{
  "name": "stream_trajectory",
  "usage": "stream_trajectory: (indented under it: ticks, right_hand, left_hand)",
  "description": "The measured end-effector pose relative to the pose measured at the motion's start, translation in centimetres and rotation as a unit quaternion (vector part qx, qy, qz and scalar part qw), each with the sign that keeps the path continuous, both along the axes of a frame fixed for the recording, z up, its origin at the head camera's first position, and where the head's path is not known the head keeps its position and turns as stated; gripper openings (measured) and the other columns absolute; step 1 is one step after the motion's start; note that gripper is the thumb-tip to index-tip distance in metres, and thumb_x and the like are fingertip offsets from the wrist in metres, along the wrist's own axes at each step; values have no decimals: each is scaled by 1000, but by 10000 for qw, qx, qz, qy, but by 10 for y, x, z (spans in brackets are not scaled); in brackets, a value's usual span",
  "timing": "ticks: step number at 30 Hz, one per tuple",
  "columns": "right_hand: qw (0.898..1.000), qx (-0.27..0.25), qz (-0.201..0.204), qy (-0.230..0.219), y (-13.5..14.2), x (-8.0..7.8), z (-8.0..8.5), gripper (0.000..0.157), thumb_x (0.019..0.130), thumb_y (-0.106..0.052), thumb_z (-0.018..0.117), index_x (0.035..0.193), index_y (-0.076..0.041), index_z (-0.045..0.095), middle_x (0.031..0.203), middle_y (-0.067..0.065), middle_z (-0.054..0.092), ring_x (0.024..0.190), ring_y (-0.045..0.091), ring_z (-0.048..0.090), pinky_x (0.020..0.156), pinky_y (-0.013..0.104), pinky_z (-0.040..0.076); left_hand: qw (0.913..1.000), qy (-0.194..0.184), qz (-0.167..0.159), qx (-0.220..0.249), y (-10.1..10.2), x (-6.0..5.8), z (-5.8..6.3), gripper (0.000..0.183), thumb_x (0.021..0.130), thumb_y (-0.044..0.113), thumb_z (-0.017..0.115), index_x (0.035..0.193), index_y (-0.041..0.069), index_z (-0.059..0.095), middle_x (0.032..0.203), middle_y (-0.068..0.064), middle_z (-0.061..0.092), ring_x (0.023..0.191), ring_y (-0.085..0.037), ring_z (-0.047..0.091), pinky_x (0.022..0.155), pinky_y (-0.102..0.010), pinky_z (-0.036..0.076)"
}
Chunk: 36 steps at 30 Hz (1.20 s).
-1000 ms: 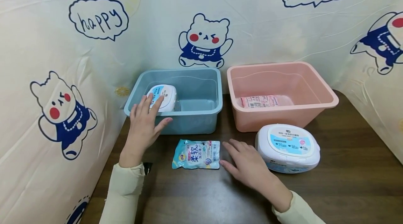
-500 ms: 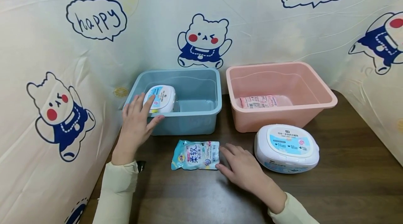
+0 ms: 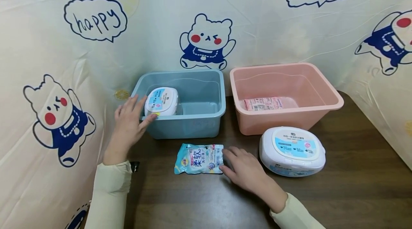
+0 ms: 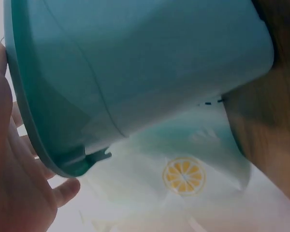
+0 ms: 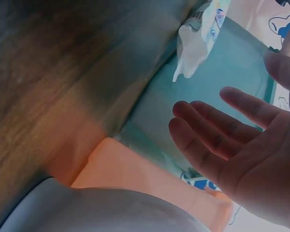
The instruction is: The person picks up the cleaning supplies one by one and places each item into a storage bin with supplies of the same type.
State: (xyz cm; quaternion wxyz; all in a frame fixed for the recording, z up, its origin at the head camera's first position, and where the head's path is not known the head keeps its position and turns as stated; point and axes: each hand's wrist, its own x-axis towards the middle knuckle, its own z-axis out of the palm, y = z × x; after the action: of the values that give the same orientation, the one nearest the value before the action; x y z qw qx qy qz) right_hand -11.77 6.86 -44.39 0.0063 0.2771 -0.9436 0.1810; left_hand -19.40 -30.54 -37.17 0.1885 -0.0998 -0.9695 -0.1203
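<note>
My left hand [image 3: 126,125] is at the front left corner of the blue bin [image 3: 190,127], its fingers spread along the rim and holding nothing. Inside that bin, just right of the fingers, sits a white lidded tub [image 3: 162,101] with a blue label. In the left wrist view the fingers lie beside the bin's rim [image 4: 26,111]. My right hand [image 3: 245,170] is over the table with loosely extended fingers, fingertips right at the right end of a light blue laundry detergent pouch [image 3: 199,159]. The right wrist view shows the palm and spread fingers bare, with the pouch [image 5: 198,43] beyond them.
A pink bin [image 3: 289,118] stands right of the blue one, holding a flat pink packet [image 3: 263,103]. In front of it, right of my right hand, is a larger white lidded tub [image 3: 292,152]. A printed cloth [image 3: 154,21] hangs behind and at the sides of the wooden table [image 3: 180,200].
My left hand has drawn left and back from over the tub in the blue bin to the bin's corner. My right hand has shifted slightly left, closer to the pouch's end.
</note>
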Motion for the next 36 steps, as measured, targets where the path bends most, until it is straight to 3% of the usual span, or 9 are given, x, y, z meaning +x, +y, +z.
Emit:
stream_trajectory:
  ticks: [10,15,21,30,36]
  right_hand:
    - [9998,-4,-73,-169,-7,-10,-3,56,91,-50,55,133,-12,54,129,12,54,115,27,52,91,48,45]
    - [9996,53,-69,-259,-14,-16,-6,61,91,-53,54,136,-11,51,130,12,53,115,28,52,90,46,46]
    - [9986,51,-15,-529,-25,-26,-11,69,89,-56,55,139,-9,46,134,15,49,118,29,49,93,47,44]
    - [9968,166,-12,-780,-38,-37,-15,73,86,-59,56,140,-10,45,131,12,50,113,27,51,92,44,44]
    - [9945,363,-14,-984,-41,-42,-16,76,86,-60,56,141,-10,43,131,12,50,114,26,50,95,43,42]
  left_hand:
    - [9987,-456,184,150,-19,1,6,71,95,53,46,147,9,32,148,-26,25,132,-48,25,103,-65,14]
    - [9979,-596,190,165,-21,-1,5,72,95,55,43,148,8,29,150,-23,24,134,-45,23,104,-64,14]
    - [9955,-868,306,228,-23,-2,6,80,95,58,38,150,3,20,154,-20,13,135,-46,18,103,-65,11]
    - [9904,-1304,331,317,-26,-5,7,82,95,60,35,152,6,9,156,-15,2,137,-45,12,101,-69,12]
    - [9900,-1318,330,386,-26,-6,5,82,95,60,35,152,8,9,157,-12,0,137,-46,13,101,-68,15]
